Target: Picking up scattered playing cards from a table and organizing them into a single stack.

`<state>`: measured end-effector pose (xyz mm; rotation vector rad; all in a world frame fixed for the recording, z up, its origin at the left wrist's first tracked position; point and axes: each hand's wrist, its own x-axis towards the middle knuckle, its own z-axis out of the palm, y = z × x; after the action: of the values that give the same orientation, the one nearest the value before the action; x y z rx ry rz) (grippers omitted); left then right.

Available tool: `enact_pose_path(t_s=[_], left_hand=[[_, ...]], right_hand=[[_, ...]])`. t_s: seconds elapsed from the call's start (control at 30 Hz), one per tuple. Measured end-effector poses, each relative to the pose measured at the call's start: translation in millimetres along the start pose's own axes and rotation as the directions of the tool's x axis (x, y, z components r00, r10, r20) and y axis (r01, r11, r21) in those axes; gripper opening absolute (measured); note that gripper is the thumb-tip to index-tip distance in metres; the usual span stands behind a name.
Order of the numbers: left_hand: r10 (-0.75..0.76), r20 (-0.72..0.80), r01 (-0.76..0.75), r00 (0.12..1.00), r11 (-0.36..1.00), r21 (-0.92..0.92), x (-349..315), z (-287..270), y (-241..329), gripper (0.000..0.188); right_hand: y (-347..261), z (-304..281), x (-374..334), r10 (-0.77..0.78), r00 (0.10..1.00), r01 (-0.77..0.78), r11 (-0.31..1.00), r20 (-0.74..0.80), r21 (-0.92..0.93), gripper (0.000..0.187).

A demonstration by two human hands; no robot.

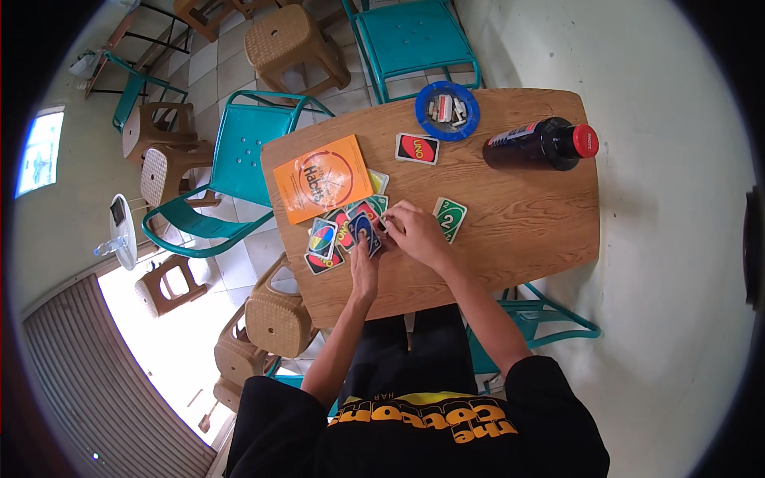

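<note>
Between the fingers of my left hand (pixel 365 269) are playing cards, with a blue card (pixel 363 229) in front. My right hand (pixel 417 231) is pinched at the right edge of these cards, its fingertips on a dark-faced card (pixel 382 225). Close to my left hand lie overlapping loose cards, among them a multicoloured card (pixel 322 238) and a face-down card (pixel 321 264). Beyond my right hand a green card (pixel 451 217) lies face up on the wooden table (pixel 518 231). Farther back sits a face-down card stack (pixel 417 149). How many cards I hold cannot be made out.
An orange book (pixel 311 187) lies at the table's left, a yellow card (pixel 378 182) by its edge. At the back stand a blue ashtray (pixel 425 127) with cigarette butts and a dark red-capped bottle (pixel 530 146). Teal chairs (pixel 418 40) and brown stools (pixel 279 319) surround the table.
</note>
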<state>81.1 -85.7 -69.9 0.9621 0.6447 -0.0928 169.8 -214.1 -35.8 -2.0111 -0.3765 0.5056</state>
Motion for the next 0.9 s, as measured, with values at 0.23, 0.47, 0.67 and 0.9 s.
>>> enact_pose_path(t_s=[0.23,0.47,0.67,0.9], left_hand=[[-0.089,0.003,0.087,0.996,0.966,-0.243,-18.8,-20.2,14.5,0.057],[-0.053,-0.054,0.034,0.997,0.952,-0.304,-15.2,-32.4,19.9,0.058],[-0.032,-0.057,0.012,0.998,0.946,-0.323,-12.8,-35.7,19.0,0.057],[-0.033,-0.046,0.018,0.998,0.955,-0.298,-15.7,-33.4,17.2,0.056]], right_hand=[[5.4,31.8,10.9,0.117,0.992,-0.124,0.938,-0.042,-0.324,0.036],[4.8,60.4,10.9,0.154,0.982,-0.19,0.847,-0.113,-0.496,0.054],[2.9,58.9,10.5,0.188,0.974,-0.228,0.842,-0.13,-0.488,0.048],[3.2,42.4,8.1,0.167,0.978,-0.204,0.891,-0.126,-0.405,0.027]])
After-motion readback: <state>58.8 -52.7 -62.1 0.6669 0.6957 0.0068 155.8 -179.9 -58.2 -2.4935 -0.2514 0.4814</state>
